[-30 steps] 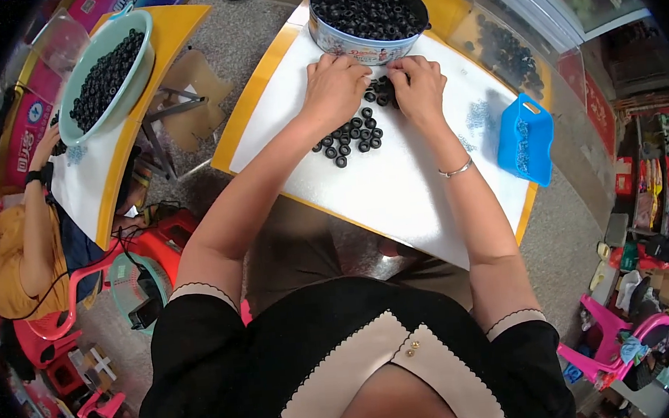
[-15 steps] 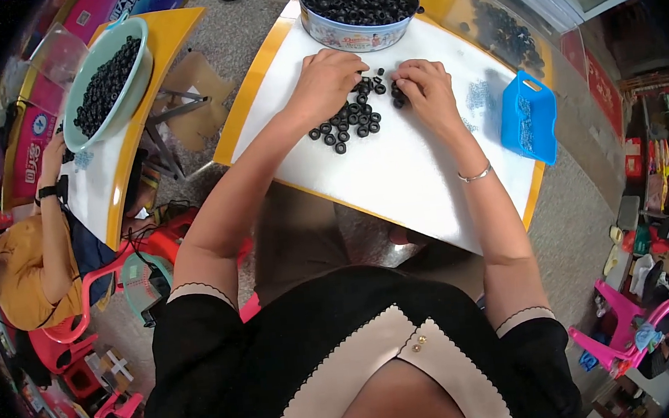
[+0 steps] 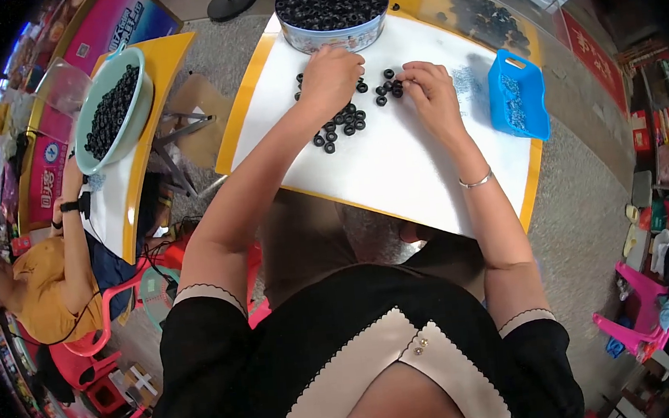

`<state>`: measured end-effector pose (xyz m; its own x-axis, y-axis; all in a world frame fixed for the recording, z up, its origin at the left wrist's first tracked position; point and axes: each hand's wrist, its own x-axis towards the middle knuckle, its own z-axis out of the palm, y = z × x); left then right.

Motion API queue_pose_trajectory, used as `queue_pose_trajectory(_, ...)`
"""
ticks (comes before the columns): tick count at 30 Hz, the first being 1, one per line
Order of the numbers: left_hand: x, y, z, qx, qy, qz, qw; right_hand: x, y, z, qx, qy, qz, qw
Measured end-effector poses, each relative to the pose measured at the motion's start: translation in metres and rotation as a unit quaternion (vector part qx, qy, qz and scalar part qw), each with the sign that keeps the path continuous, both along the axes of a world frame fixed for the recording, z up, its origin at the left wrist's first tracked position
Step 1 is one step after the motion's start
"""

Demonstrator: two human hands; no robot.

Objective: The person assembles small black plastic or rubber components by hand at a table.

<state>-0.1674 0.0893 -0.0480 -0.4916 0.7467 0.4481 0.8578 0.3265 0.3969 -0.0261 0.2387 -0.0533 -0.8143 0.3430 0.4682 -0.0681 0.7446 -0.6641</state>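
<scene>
Small black ring-shaped parts [image 3: 330,136] lie in a loose cluster on the white table top, below and around my left hand [image 3: 330,80]. Its fingers are curled and pressed together over the parts, and whatever they hold is hidden. A few rings peek out past its far left side. Between my hands sits a smaller group of rings [image 3: 388,74]. My right hand [image 3: 433,95], with a bracelet at the wrist, is just right of that group, thumb and fingers drawn together; I cannot see what is between them.
A round tin [image 3: 336,40] heaped with black rings stands at the far edge. On the right is a blue basket [image 3: 524,122] holding tiny bluish pieces, with more scattered beside it. At left, a person in yellow [image 3: 53,289] sits by another table with a green basin [image 3: 144,106] of rings.
The view has shifted a little. My right hand has drawn back from the rings beside it, which now show apart from the main cluster. My left hand now covers part of that cluster.
</scene>
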Motion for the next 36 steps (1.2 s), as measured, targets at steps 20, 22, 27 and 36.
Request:
queue_pose_trajectory(20,0.112,-0.012,0.016,0.207,-0.726,-0.099,0.648,0.087,-0.064,0.035,-0.285,0.045,-0.053,0.956)
queue_pose_trajectory(22,0.128,-0.018,0.007,0.178,-0.718,-0.091,0.667,0.104,-0.069,0.029,-0.288,0.029,-0.061,0.955)
queue_pose_trajectory(27,0.154,-0.022,0.004,0.115,-0.713,-0.088,0.686,0.137,-0.066,0.007,-0.329,0.023,-0.095,0.939)
queue_pose_trajectory(36,0.127,-0.005,0.008,0.090,-0.464,-0.001,0.881,0.165,-0.035,-0.020,-0.382,0.061,-0.174,0.906)
